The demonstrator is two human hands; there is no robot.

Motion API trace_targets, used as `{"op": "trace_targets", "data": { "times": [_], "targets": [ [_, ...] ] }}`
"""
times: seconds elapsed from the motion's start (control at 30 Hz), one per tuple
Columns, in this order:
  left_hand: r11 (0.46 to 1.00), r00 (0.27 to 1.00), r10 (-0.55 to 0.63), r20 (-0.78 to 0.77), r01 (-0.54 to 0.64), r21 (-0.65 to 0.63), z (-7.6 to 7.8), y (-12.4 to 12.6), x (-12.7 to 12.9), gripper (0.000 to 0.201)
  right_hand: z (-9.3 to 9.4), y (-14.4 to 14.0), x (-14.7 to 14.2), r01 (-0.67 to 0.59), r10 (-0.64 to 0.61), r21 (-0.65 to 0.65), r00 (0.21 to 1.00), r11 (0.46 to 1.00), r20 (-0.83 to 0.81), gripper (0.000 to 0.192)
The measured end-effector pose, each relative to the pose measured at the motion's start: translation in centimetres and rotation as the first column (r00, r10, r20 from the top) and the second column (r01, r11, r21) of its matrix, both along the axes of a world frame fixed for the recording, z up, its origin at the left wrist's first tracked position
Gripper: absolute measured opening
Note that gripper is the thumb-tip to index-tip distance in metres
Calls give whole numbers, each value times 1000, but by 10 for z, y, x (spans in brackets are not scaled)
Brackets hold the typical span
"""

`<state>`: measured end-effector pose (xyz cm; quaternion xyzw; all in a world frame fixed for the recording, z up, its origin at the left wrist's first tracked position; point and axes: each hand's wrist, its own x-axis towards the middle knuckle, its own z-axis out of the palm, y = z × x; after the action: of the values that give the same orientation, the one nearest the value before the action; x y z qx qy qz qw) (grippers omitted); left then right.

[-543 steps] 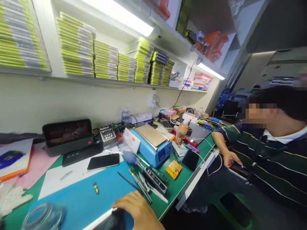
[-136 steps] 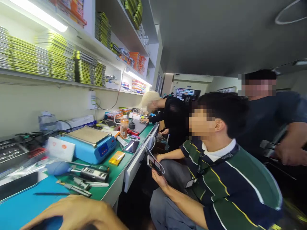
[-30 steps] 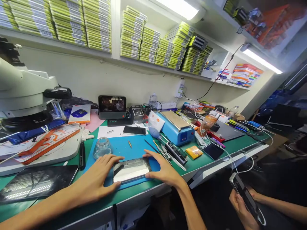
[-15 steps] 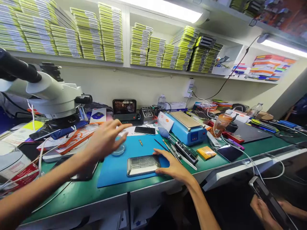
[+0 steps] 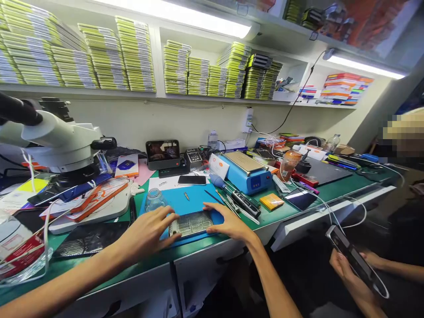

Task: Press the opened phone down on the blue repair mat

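My left hand and right hand flat, fingers spread, flanking phone on blue mat near table edge. Best press evenly, keep phone from sliding.

Phone repair workshop. Green bench with blue mat; microscope at 9 o'clock, blue heating plate at 1 o'clock, hand tools beside it. Shelves at 12 o'clock stacked with yellow-green parts boxes. Loose phones and cables around.
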<state>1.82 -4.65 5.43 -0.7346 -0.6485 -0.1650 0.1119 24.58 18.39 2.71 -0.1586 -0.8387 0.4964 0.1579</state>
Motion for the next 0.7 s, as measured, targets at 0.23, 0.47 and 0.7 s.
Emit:
{"op": "trace_targets", "data": {
  "times": [0.23,0.47,0.7],
  "targets": [
    [991,938,-45,343,85,-102,-45,14,-25,36,-2,1,-1,18,-19,19,1000,1000,21,93],
    [988,861,49,505,33,-152,-49,6,-27,63,-4,6,-1,6,-7,37,1000,999,26,87],
    [984,790,100,605,11,-177,-46,4,-29,56,2,7,-1,4,-5,23,997,1000,72,81]
  ]
}}
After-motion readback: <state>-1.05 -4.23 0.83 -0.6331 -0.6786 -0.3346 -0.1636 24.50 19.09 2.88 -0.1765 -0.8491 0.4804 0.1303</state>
